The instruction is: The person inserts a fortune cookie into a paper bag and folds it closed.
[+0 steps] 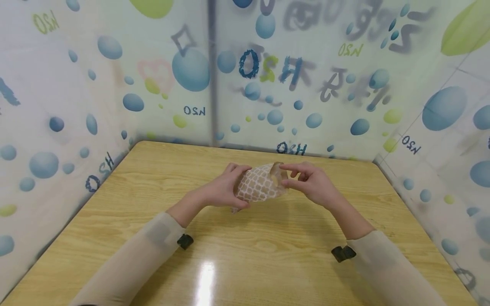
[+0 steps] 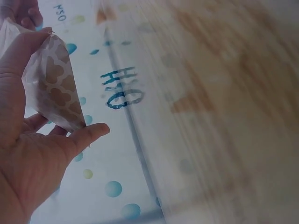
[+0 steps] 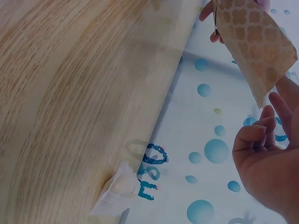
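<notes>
A small paper bag (image 1: pixel 257 183), brown with a white lattice pattern, is held tilted above the table, its mouth towards the right. My left hand (image 1: pixel 228 187) grips the bag's other end between thumb and fingers. At the mouth, my right hand (image 1: pixel 311 182) holds the rim with thumb and index finger set apart, its other fingers curled. In the left wrist view, the patterned side of the bag (image 2: pixel 60 79) spans between the left hand's digits. The right wrist view shows a bag corner (image 3: pixel 261 91) by the right fingers; what lies inside is hidden.
Both forearms reach over a wooden table (image 1: pixel 245 250). Printed curtains (image 1: pixel 168 114) with blue and green dots stand round its back and sides. A whitish crumpled shape (image 3: pixel 119 191) appears by the table edge in the right wrist view; I cannot tell its kind.
</notes>
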`<state>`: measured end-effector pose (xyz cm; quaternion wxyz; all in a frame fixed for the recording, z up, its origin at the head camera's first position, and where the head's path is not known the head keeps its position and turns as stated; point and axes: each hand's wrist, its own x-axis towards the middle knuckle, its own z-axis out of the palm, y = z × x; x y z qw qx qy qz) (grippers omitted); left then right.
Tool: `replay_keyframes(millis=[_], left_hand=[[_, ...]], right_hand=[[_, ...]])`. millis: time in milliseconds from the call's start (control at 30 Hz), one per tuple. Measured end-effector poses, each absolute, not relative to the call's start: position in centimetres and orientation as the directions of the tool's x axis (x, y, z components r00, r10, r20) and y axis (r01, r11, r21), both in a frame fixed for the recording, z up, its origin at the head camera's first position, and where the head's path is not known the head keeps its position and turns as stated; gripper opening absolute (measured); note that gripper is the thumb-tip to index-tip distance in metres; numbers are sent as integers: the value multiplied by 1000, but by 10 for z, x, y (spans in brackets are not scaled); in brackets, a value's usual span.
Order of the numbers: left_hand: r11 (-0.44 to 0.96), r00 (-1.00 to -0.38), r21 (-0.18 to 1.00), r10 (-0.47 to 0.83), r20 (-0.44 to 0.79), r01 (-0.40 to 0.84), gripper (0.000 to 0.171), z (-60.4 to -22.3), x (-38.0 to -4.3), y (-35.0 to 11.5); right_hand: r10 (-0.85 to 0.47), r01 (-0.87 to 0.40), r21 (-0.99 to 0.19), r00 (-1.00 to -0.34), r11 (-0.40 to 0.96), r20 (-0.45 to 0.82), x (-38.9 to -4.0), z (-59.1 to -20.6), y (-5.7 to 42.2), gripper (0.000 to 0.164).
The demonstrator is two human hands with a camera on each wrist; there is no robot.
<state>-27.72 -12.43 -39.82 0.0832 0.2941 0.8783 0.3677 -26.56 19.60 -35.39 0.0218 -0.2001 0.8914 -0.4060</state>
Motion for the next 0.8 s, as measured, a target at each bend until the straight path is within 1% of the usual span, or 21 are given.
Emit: replay_keyframes(millis=[533,800], left_hand=[[551,-811,699,581,71,455,113,-400,-275,-125],[566,-824,695,563,68,444,115,-399,-275,-128]], right_hand=[[-418,-369,-742,-899,560,132,-271,-364,184,46],[-372,-335,-755,-919,563,131,-271,-366,206,41]])
